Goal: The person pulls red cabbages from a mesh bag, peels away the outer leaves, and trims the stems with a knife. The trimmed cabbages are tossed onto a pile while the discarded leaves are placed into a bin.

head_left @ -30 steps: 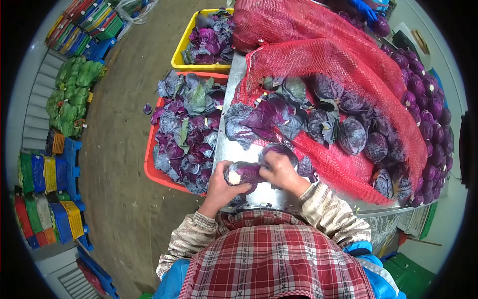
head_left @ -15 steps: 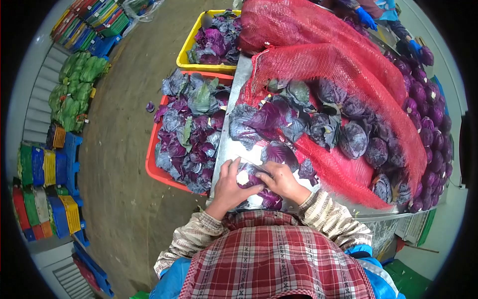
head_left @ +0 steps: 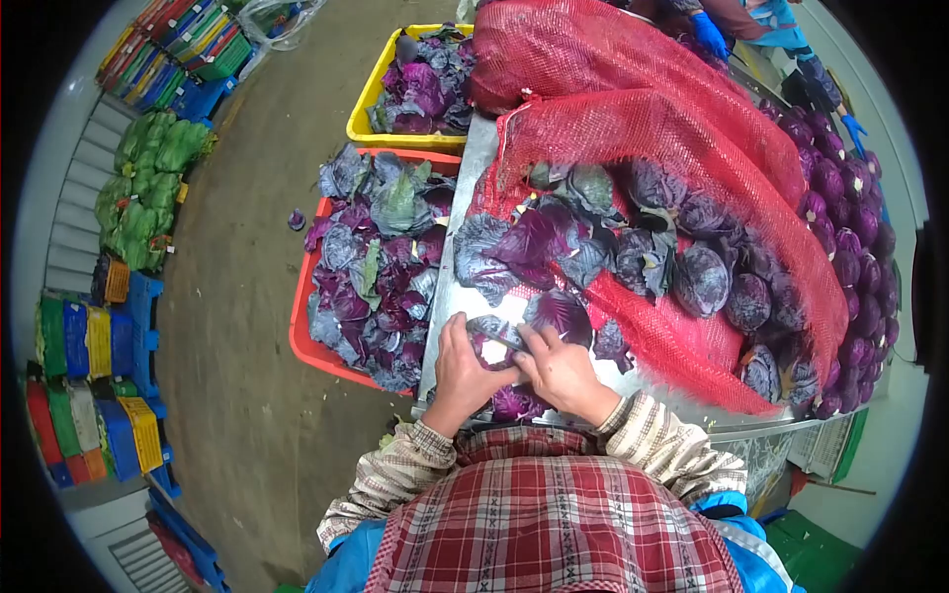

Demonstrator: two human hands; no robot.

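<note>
Near the table's front edge, a red cabbage (head_left: 493, 352) with its white cut stem facing up sits between my hands. My left hand (head_left: 462, 374) is curled around its left side. My right hand (head_left: 565, 376) grips its right side, thumb and fingers at a dark outer leaf (head_left: 497, 331) along the far side. Its fingertips are partly hidden. Loose purple leaves lie just beyond, one large leaf (head_left: 559, 316) close to my right fingers. More purple cabbage (head_left: 518, 402) shows below my hands, close to my apron.
An orange-red crate (head_left: 308, 336) of leaves stands left of the metal table (head_left: 450, 296), with a yellow crate (head_left: 361, 104) behind. Red mesh sacks (head_left: 633, 119) with cabbages (head_left: 704, 277) cover the right side. Trimmed cabbages (head_left: 850, 237) are piled far right, near a co-worker's blue gloves (head_left: 709, 36).
The dark outer leaf on the cabbage's far side now stands away more, and the white stem shows more fully. The co-worker's far glove no longer holds a cabbage.
</note>
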